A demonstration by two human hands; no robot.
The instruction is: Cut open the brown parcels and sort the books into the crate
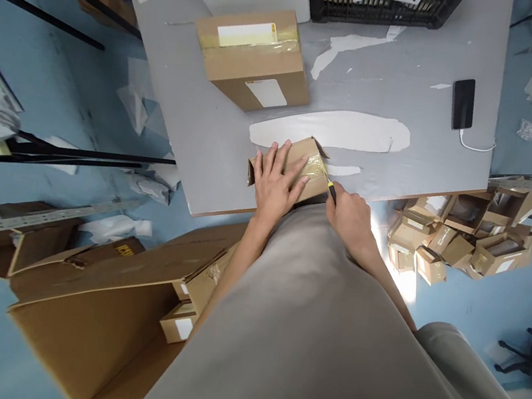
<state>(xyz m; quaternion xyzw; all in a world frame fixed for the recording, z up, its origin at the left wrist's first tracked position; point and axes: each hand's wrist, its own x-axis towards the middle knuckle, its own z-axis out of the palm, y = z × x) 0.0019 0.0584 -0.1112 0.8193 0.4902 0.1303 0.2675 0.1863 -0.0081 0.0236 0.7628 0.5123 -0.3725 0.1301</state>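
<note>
A single head-worn camera looks forward and steeply down along the wearer's shirt, with the left hand and right hand near, mid-view; the wide view spans the table and floor on both sides.

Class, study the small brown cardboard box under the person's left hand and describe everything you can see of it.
This small brown cardboard box lies slantwise at the near edge of the grey tabletop. Shiny yellowish tape covers part of its right side; a flap juts from its far right corner. The left hand rests on its top, fingers spread; the right hand holds a yellow-and-black cutter, its tip at the taped part. The box's contents are hidden.
</note>
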